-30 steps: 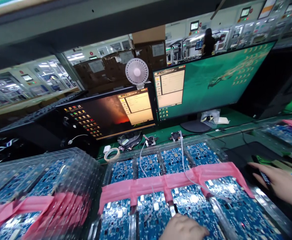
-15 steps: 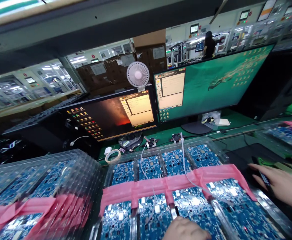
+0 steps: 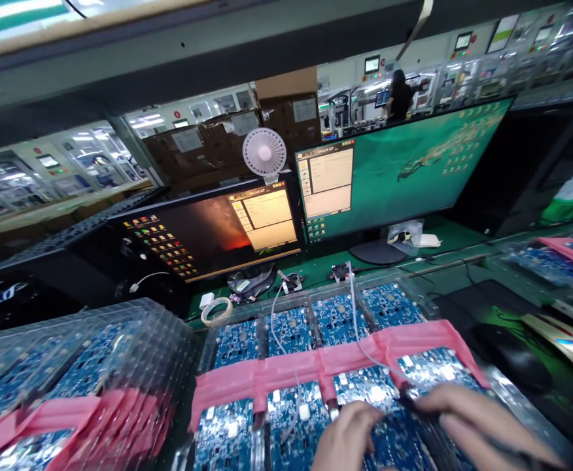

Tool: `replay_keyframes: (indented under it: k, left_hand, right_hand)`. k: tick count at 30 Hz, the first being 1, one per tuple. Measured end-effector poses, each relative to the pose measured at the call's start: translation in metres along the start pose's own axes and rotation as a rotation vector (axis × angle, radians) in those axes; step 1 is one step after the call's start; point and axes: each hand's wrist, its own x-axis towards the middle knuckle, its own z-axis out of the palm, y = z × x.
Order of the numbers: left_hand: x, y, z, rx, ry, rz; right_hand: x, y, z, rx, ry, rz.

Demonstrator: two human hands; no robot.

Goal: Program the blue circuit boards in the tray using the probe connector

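Note:
My left hand (image 3: 348, 435) is low in the middle, its fingers curled over a blue circuit board (image 3: 365, 386) in the clear plastic tray (image 3: 260, 435); what they pinch, if anything, is hidden. Close to its right is my right hand (image 3: 483, 418), somewhat blurred, with a slim dark pen-like object (image 3: 411, 400) between thumb and fingers, over the right-hand boards. Pink tape or foam strips (image 3: 286, 369) cross the tray between two rows of boards. A thin white cable (image 3: 355, 314) runs over the strip toward the right hand, and another white cable (image 3: 277, 327) lies across boards further left.
A stack of clear trays (image 3: 139, 353) with boards stands left. Behind are two monitors (image 3: 404, 170), a small white fan (image 3: 264, 154) and a tape roll (image 3: 216, 312). A black mouse (image 3: 512, 356) and gold-coloured object (image 3: 564, 340) lie right. A person (image 3: 400, 97) stands far back.
My right hand has moved left from above the mouse to the boards, carrying the slim dark object. My left hand has risen further into view. The whole view has shifted slightly.

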Motion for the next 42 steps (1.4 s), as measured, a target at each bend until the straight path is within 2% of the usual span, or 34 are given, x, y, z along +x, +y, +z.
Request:
replay_keyframes:
  k: [1,2,3,5,7,11,14,16,17,18,19,22,23,24,26,29,33,38,42]
  left_hand:
    - [0.0,0.002,-0.003,0.022,0.024,0.023]
    - [-0.001,0.004,-0.004,0.059,0.051,0.057]
    - [-0.003,0.005,-0.004,0.109,0.083,0.089]
    - [-0.008,0.01,-0.002,0.233,0.157,0.123]
    - [-0.012,0.013,0.0,0.351,0.208,0.114]
    - [-0.009,0.013,0.005,0.415,0.227,0.125]
    - [-0.001,0.012,0.008,0.378,0.241,0.141]
    - [0.002,0.014,0.006,0.339,0.195,0.157]
    - [0.002,0.015,0.003,0.313,0.158,0.164]
    - [0.002,0.017,0.0,0.28,0.125,0.166]
    - [0.001,0.019,-0.003,0.245,0.097,0.159]
    - [-0.001,0.023,-0.013,0.147,0.01,0.127]
    - [-0.001,0.025,-0.015,0.126,-0.015,0.115]
    - [-0.001,0.026,-0.017,0.114,-0.034,0.103]
    - [-0.001,0.027,-0.02,0.094,-0.058,0.091]
    - [0.001,0.029,-0.024,0.066,-0.045,0.106]
    - [0.003,0.032,-0.026,0.039,0.0,0.155]
    - [0.005,0.031,-0.024,0.037,-0.019,0.159]
    - [0.005,0.032,-0.024,0.039,-0.026,0.141]
  right_hand:
    - [0.002,-0.017,0.017,0.02,-0.083,-0.18]
    - [0.005,-0.03,0.032,0.023,-0.151,-0.27]
    - [0.009,-0.04,0.043,-0.001,-0.206,-0.303]
    - [0.016,-0.052,0.056,-0.045,-0.209,-0.378]
    - [0.021,-0.061,0.052,-0.068,-0.225,-0.348]
    - [0.025,-0.077,0.024,0.069,-0.345,-0.163]
    - [0.024,-0.082,0.008,0.149,-0.492,-0.224]
    - [0.02,-0.077,0.002,0.169,-0.584,-0.272]
    - [0.017,-0.072,-0.001,0.185,-0.583,-0.266]
    - [0.013,-0.065,-0.005,0.203,-0.522,-0.218]
    - [0.01,-0.057,-0.01,0.221,-0.411,-0.125]
    - [0.002,-0.024,-0.026,0.186,0.038,0.299]
    - [0.001,-0.013,-0.031,0.13,0.132,0.407]
    - [0.0,-0.002,-0.035,0.07,0.169,0.472]
    - [0.0,0.016,-0.04,-0.034,0.124,0.507]
    - [-0.001,0.031,-0.039,-0.123,0.042,0.483]
    - [-0.005,0.038,-0.032,-0.194,0.062,0.461]
    - [-0.006,0.047,-0.027,-0.208,0.069,0.416]
    - [-0.005,0.045,-0.029,-0.096,0.052,0.391]
